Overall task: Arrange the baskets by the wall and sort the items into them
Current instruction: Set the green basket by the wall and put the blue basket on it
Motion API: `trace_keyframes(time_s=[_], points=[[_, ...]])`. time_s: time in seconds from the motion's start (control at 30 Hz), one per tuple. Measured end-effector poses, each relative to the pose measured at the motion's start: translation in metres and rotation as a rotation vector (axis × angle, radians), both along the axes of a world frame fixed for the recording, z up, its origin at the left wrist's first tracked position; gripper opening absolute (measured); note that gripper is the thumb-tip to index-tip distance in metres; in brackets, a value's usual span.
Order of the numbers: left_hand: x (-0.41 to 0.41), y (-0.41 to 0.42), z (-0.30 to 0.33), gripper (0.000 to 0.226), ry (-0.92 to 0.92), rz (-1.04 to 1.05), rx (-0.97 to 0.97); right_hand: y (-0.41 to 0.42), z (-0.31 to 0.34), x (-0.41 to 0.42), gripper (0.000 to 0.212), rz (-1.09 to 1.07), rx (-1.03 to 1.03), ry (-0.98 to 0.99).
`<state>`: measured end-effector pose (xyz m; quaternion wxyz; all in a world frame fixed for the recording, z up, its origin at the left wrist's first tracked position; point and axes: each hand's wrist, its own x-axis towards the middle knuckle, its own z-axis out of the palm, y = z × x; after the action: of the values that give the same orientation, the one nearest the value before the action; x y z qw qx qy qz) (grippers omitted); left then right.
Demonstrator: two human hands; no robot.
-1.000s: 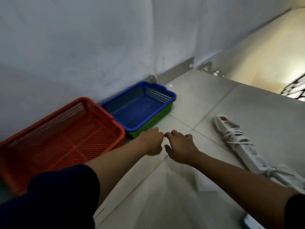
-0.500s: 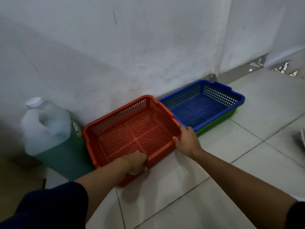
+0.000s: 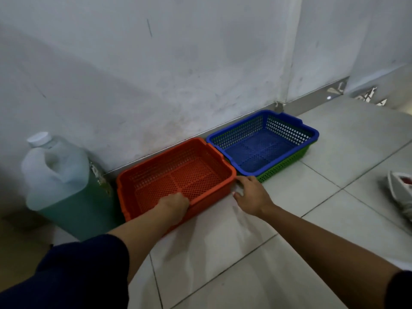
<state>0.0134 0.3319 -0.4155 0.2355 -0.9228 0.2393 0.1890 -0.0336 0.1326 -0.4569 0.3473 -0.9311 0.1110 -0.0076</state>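
An empty orange mesh basket (image 3: pixel 214 162) stands on the tiled floor with its long side against the wall. My left hand (image 3: pixel 175 207) grips its near rim, fingers curled over the edge. Right beside it, touching at the corner, a blue basket (image 3: pixel 296 124) sits nested inside a green basket (image 3: pixel 286 162), also along the wall and empty. My right hand (image 3: pixel 252 195) lies at the orange basket's near right corner with its fingers stretched out and holds nothing; whether the fingertips touch the basket I cannot tell.
A large translucent jug (image 3: pixel 59 175) of green liquid with a white cap stands against the wall left of the orange basket. A white power strip (image 3: pixel 401 192) lies on the floor at the right edge. The wall turns a corner behind the blue basket.
The orange basket has slid back and squared up against the wall, beside the blue one. My right hand has let go of its corner and opened; my left hand keeps its grip on the rim.
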Motion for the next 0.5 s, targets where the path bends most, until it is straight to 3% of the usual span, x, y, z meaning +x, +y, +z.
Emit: trace_keyframes(time_s=[0.1,0.23,0.33,0.5], points=[[-0.003,-0.012,0.004,0.037,-0.136,-0.014,0.046,-0.012,0.008,-0.012,0.056,-0.012,-0.026,0.020],[-0.015,-0.061,0.007,0.040,-0.196,-0.113,-0.156,-0.037,0.015,-0.036,0.051,-0.053,-0.092,0.070],[-0.046,-0.126,0.004,0.038,-0.102,-0.272,-0.312,-0.073,0.012,-0.069,0.054,-0.081,-0.166,0.146],[-0.110,-0.218,-0.023,0.055,0.180,-0.500,-0.354,-0.145,0.006,-0.144,0.064,-0.093,-0.411,0.380]])
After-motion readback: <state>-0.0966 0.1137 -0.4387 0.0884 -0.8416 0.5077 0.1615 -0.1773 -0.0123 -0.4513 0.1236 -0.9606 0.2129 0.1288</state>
